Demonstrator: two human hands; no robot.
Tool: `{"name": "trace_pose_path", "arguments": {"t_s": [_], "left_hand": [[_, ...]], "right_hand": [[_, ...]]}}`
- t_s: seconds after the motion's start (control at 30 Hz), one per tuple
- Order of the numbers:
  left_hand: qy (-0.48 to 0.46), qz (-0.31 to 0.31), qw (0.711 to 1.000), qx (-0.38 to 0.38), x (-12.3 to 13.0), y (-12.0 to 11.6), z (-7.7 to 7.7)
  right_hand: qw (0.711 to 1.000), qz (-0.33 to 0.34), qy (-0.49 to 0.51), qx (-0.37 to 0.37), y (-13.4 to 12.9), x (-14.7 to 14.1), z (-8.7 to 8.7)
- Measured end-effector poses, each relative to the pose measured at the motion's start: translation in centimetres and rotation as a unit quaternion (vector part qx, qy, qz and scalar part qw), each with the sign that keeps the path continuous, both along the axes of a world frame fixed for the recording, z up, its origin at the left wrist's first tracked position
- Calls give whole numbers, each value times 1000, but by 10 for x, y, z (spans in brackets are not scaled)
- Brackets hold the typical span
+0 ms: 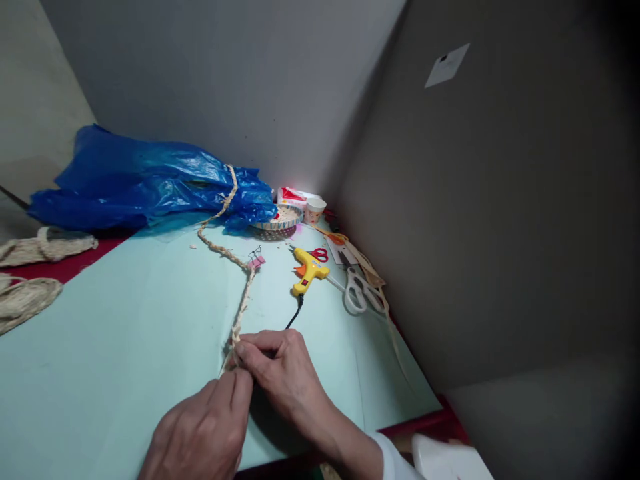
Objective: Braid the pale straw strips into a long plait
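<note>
A thin braided straw cord (243,305) runs from my hands up the pale green table, past a pink binder clip (257,262), and over a blue plastic bag (165,183). My right hand (283,367) pinches the near end of the braid between thumb and forefinger. Just below and to the left, my left hand (210,420) is closed with its fingers curled at the loose strands; its fingertips are mostly hidden. Beyond my right hand lies a yellow glue gun (309,270) with a black cable.
White-handled scissors (356,293), red-handled scissors (319,255) and straw strips (367,267) lie by the right wall. A basket (277,227) and paper cup (314,209) stand at the back. Straw pieces (30,300) rest at the left edge.
</note>
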State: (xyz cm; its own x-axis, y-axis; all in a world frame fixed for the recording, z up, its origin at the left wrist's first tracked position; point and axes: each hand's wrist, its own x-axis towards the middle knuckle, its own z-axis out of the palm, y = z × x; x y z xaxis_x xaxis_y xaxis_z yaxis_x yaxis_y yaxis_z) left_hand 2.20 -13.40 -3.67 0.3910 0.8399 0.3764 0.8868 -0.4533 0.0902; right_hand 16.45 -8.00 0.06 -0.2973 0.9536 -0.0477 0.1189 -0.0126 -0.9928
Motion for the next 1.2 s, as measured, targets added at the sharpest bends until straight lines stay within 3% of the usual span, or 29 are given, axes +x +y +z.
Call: {"name": "trace_pose_path", "arguments": {"t_s": [0.07,0.17,0.23,0.3,0.37,0.4,0.47,0.57,0.63,0.73,0.8,0.87,0.93,1.03,1.1,1.2], "left_hand": [[63,-30,995,66,3,4,4],[13,-87,990,113,-3,10,9],[-85,-84,989,85,-13,14,15],[-207,-6,978,-21,-23,22,24],[-321,74,926,-186,-27,33,35],[-369,80,889,-259,-27,39,40],[-450,30,802,-391,-22,50,45],[-547,3,673,-498,-15,61,41],[-559,25,634,-534,-14,64,34],[-554,24,625,-549,-16,66,25],[-561,21,637,-529,-16,65,23],[-551,17,672,-495,-15,65,24],[-514,15,727,-455,-14,65,25],[-443,37,787,-427,-12,65,27],[-426,51,801,-417,-11,65,27],[-432,56,798,-417,-10,65,25]], "right_hand": [[999,7,31,-34,0,0,0],[995,5,67,-71,1,1,-1],[994,-6,87,-69,1,4,-1],[993,-20,97,-61,0,6,0],[992,-28,104,-58,0,7,1],[992,-24,110,-62,-1,8,2],[990,-11,131,-55,-1,9,2],[993,7,115,-10,-2,12,4],[998,4,44,40,-4,14,6],[989,-12,-101,112,-9,17,7],[975,-22,-174,137,-11,18,6],[965,-23,-218,148,-13,17,4],[953,-23,-257,161,-13,16,0],[919,-29,-332,209,-14,13,-7],[892,-38,-379,245,-15,12,-10],[864,-64,-413,281,-17,12,-14]]}}
